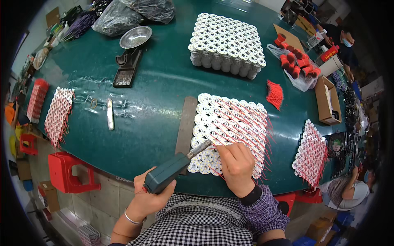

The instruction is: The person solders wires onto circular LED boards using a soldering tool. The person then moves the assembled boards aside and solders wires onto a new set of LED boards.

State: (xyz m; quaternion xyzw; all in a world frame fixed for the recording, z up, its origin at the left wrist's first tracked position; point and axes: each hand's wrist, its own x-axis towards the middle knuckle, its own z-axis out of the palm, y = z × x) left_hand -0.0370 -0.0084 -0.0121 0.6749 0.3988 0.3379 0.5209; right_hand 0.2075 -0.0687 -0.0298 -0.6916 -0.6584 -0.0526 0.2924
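My left hand [150, 197] is wrapped round a dark green soldering gun [166, 173]. Its metal tip points up and right, at a block of round white LED boards [201, 119] close in front of me. My right hand [238, 168] is closed over the block's near part, pinching what looks like a thin red wire beside the soldering tip; the fingers hide most of it. Many red wires [242, 119] run slantwise across the boards and stick out on the right. The lower left boards show no wires. Along the block's left side lies a flat grey-brown bar [186, 123].
Behind stands a stack of white round parts [227, 37]. Cut red wires [274, 95] lie to its right, near red wire bundles [299, 61] and a cardboard box [327, 100]. Wired blocks [310, 153] sit on both sides. Leftward are a blade [110, 115] and a metal bowl [136, 37].
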